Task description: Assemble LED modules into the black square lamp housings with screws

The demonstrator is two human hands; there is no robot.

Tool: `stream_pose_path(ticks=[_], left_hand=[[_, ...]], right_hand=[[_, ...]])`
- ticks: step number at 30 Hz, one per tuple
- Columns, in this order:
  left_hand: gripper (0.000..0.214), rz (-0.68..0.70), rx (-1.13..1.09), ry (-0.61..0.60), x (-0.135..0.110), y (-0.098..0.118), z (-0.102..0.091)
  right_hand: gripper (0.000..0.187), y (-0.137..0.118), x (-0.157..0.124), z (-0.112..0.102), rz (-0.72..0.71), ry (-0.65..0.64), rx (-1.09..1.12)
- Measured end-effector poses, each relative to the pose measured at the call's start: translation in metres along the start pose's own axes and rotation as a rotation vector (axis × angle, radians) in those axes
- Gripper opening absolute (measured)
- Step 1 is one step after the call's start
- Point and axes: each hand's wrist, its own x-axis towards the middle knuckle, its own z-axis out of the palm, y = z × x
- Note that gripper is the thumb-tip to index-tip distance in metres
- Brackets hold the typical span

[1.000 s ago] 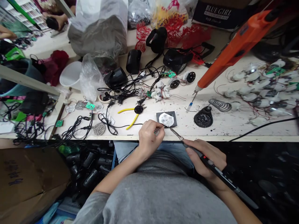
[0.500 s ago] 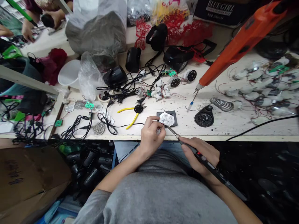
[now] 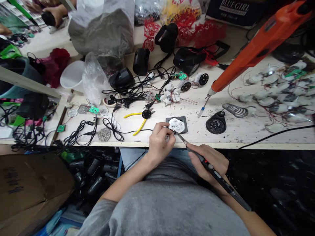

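- Pinching thumb against forefinger, the left hand (image 3: pixel 159 142) sat at the near edge of the surface (image 3: pixel 246 132), closed on a thin silvery piece (image 3: pixel 167 138) too small to name for sure.
- Curled shut around the soldering iron (image 3: pixel 230 188), the right hand (image 3: pixel 210 160) gripped it like a pen, just off the surface's edge and over the lap.
- Watch that iron's long axis: it ran on a diagonal, handle low and right along the forearm, tip up and to the left, ending at the near edge of the white lens plate (image 3: pixel 176 125).
- That plate lay straight ahead of the left hand's fingertips, just beyond them, and up-left of the right hand. It rested on a dark square pad (image 3: pixel 186 123) close to the surface's near edge.
- The left hand was the nearer of the two, its fingertips just beside the plate. The right hand was set well back and reached the plate only through the iron's length.
- Tip and pinched piece came together at the plate's near corner. Whether the tip actually touched the plate, I could not tell.
- Further out lay yellow-handled pliers (image 3: pixel 131 115) to the left and a black round housing (image 3: pixel 216 124) to the right, with a coiled spring (image 3: pixel 235 110) past that. An orange power screwdriver (image 3: pixel 256 44) hung tip-down over the far right.
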Motion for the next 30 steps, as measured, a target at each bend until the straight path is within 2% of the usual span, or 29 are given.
stream_pose_path(ticks=[6,11,17,23,26,30], left_hand=[[0.014,0.009,0.004,0.001,0.000,0.000,0.000],[0.015,0.006,0.005,-0.001,0.000,-0.001,0.000],[0.015,0.008,0.006,0.005,-0.001,-0.001,0.001],[0.015,-0.012,-0.002,-0.016,-0.001,-0.002,0.001],[0.014,-0.012,-0.006,-0.019,-0.001,-0.002,0.001],[0.014,-0.002,-0.001,-0.012,-0.001,-0.003,0.001]], right_hand=[[0.029,-0.004,0.005,-0.003,0.000,-0.056,-0.013],[0.028,-0.001,0.001,0.002,-0.029,0.015,-0.024],[0.035,-0.004,0.004,0.000,-0.010,-0.047,-0.031],[0.033,-0.005,0.005,-0.001,-0.026,-0.033,-0.031],[0.037,-0.008,0.002,-0.004,-0.011,-0.048,-0.020],[0.034,-0.013,-0.003,-0.010,0.050,0.007,-0.028]])
